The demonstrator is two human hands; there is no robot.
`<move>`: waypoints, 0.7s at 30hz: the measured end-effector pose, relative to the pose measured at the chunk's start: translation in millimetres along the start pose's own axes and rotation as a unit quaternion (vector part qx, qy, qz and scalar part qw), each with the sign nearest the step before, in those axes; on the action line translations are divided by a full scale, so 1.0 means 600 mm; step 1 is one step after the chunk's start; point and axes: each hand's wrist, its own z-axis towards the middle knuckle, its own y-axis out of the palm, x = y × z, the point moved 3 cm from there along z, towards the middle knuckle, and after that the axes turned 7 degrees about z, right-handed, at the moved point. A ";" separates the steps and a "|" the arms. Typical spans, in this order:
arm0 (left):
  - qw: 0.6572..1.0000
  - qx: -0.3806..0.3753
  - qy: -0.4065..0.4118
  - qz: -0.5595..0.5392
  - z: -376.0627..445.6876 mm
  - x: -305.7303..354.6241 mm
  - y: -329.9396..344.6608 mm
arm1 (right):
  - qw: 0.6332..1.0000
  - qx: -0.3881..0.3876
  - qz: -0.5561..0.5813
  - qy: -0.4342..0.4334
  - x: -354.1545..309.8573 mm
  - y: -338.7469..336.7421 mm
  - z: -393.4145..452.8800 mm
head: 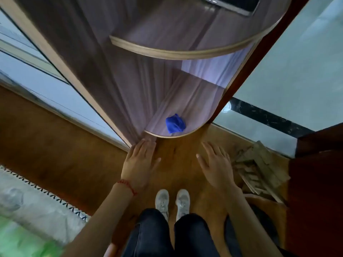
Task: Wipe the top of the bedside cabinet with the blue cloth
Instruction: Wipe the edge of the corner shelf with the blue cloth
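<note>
Red wrist cord [128,186], dark trousers [172,236], white shoes [172,201]

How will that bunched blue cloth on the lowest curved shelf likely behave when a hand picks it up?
The blue cloth lies crumpled in soft folds, so it is probably floppy and will drape or unfold when lifted. It looks small and thin, likely light. It sits near the shelf's curved front edge, so a push might slide it off. Both hands are open, away from it.

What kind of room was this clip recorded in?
Probably a bedroom or another room in a home. A wooden cabinet with curved open shelves stands on a wood floor, a patterned rug lies to the left, and a blue cloth sits on the lowest shelf.
</note>
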 end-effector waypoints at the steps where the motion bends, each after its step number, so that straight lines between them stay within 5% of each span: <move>1: 1.000 0.002 -0.003 -0.004 0.013 -0.004 0.013 | 1.000 0.000 0.003 -0.002 0.006 0.009 0.019; 11: 0.998 -0.065 -0.001 0.017 0.101 -0.023 0.108 | 0.998 -0.047 0.000 -0.045 0.078 0.151 0.206; 21: 0.999 -0.008 -0.041 -0.026 0.158 -0.034 0.162 | 0.995 -0.092 0.040 -0.020 0.106 0.293 0.367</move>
